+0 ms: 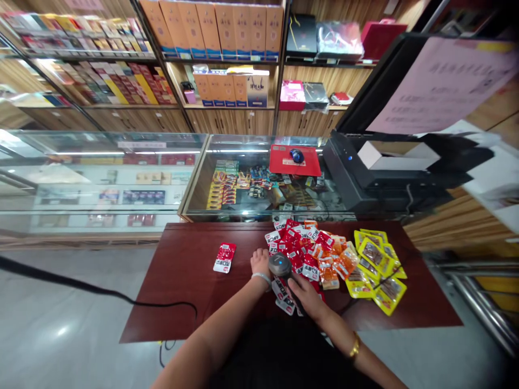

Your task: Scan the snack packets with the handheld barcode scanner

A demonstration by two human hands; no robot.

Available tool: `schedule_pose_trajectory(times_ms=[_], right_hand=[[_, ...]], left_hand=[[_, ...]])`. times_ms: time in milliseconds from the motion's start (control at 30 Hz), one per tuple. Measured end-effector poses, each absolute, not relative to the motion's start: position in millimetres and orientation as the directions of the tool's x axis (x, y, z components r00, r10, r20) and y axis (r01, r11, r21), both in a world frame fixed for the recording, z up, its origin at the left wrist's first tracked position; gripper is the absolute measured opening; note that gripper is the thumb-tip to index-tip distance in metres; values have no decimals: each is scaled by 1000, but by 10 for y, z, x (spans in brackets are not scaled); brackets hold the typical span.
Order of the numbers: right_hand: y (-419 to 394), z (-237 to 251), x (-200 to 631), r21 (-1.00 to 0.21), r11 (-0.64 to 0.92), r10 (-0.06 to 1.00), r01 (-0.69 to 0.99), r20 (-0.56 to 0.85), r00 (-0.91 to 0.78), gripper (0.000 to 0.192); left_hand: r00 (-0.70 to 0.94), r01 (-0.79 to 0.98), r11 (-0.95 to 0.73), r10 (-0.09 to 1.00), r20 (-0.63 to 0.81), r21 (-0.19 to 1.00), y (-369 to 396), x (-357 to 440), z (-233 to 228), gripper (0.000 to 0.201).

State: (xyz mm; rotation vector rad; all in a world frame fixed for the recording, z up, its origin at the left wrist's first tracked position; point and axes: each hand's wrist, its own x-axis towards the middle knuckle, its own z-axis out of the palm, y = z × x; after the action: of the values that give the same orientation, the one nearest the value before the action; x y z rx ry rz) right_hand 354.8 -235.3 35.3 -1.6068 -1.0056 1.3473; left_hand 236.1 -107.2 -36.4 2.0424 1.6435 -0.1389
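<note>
Red packets [298,243] lay heaped on the bench [182,281] while the right hand [306,294] gripped a scanner [279,266] and the left hand [259,262] rested curled beside it, mid-scan.

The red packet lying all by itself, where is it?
The lone red packet lies on the dark red table, left of the left hand and apart from the big packet pile.

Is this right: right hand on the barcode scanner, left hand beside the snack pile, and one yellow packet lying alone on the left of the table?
Not quite. In the head view the lone packet is red and white, not yellow. The rest holds: right hand grips the barcode scanner, left hand sits beside the snack pile on the table.
</note>
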Motion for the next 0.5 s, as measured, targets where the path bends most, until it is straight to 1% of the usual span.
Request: schedule_pose_trajectory(times_ms=[67, 133, 200, 267, 367, 500], right_hand=[[-2365, 334, 3568, -921, -385, 917, 56, -375, 136, 56], [-2365, 320, 3576, -916, -400, 909, 34, -391, 146, 56], [-2356, 312, 3582, -911, -411, 903, 23, -404, 147, 55], [-2342, 307, 3588, -908, -418, 901, 20, -411, 141, 54], [-2313, 301, 3588, -900, -435, 894, 16, -430, 123, 54], [-2246, 312, 3535, -881, -474, 879, 9, -472, 71, 56]], left_hand=[[247, 945, -124, 880, -407, 304, -1059, 2378, -364, 30], [243, 937, -95, 869, -430, 337, -1063, 2339, -369, 26], [240, 907, -30, 856, -457, 420, -1071, 2242, -380, 23], [203, 862, 75, 855, -477, 501, -1073, 2091, -404, 28], [98, 787, 218, 879, -466, 577, -1061, 1803, -470, 36], [21, 623, 345, 890, -456, 702, -1056, 1462, -561, 32]])
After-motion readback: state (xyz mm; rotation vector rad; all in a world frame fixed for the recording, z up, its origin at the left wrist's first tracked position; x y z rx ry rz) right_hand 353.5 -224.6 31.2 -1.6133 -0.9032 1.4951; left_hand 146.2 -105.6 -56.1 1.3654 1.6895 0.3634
